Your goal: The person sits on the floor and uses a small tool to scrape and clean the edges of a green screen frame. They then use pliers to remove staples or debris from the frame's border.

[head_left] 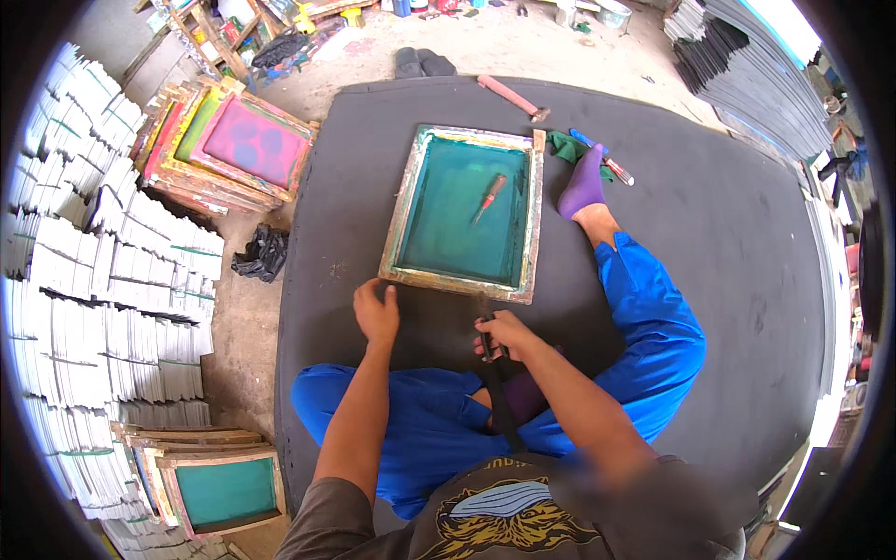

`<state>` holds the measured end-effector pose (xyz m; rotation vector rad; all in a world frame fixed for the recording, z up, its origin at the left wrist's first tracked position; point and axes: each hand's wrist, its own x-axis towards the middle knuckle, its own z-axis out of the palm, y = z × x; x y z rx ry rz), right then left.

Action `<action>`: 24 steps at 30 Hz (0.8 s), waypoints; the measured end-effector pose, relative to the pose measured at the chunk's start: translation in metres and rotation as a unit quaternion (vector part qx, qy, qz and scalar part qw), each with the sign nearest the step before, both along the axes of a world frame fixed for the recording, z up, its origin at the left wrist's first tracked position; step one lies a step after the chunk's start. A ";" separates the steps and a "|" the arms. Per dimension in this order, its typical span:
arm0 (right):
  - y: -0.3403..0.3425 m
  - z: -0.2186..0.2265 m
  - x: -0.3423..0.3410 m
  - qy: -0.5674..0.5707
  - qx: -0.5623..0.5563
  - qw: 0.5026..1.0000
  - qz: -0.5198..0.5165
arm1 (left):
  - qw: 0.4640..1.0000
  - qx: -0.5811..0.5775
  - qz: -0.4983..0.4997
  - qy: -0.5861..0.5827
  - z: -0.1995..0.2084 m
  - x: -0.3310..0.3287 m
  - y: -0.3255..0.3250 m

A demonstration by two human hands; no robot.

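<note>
A wooden screen-printing frame (461, 283) with teal mesh lies in front of me. On its mesh rests a screwdriver (490, 199) with a reddish-brown handle. My left hand (376, 313) is by the frame's near left corner, thumb apart from the fingers, holding nothing that shows; whether it touches the wood I cannot tell. In my right hand (509, 334), just below the near edge, is a tool with two dark handles that looks like pliers (487, 340); its brownish head is blurred and points toward the frame.
A pink-handled hammer (511, 97), a green cloth (566, 147) and a blue-handled tool (590, 141) lie on the dark mat (747, 280). My purple-socked foot (583, 182) is right of the frame. More frames (224, 140) and white stacks (112, 261) stand left; grey sheets (756, 84) far right.
</note>
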<state>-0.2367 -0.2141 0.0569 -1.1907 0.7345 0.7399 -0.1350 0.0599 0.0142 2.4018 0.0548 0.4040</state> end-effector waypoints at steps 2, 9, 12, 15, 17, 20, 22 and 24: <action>-0.024 -0.011 -0.008 -0.003 -0.040 0.999 -0.003 | 0.991 0.069 -0.110 -0.039 0.014 -0.012 -0.030; -0.057 0.011 -0.018 0.011 -0.115 0.993 0.011 | 0.911 0.191 -0.361 -0.050 0.022 -0.053 -0.118; -0.061 0.005 -0.017 0.016 -0.093 0.995 0.009 | 0.899 0.234 -0.368 -0.031 0.018 -0.070 -0.144; -0.064 0.005 -0.017 0.005 -0.081 0.996 0.025 | 0.895 0.277 -0.348 0.021 0.015 -0.079 -0.155; -0.066 0.003 -0.015 0.009 -0.079 0.995 0.057 | 0.896 0.286 -0.338 0.032 0.012 -0.082 -0.157; -0.068 0.005 -0.012 0.014 -0.084 0.993 0.076 | 0.895 0.295 -0.335 0.031 0.012 -0.084 -0.159; -0.068 0.005 -0.011 0.018 -0.087 0.993 0.078 | 0.894 0.298 -0.334 0.022 0.012 -0.085 -0.158; -0.068 0.004 -0.009 0.022 -0.090 0.993 0.077 | 0.894 0.299 -0.333 0.011 0.011 -0.086 -0.157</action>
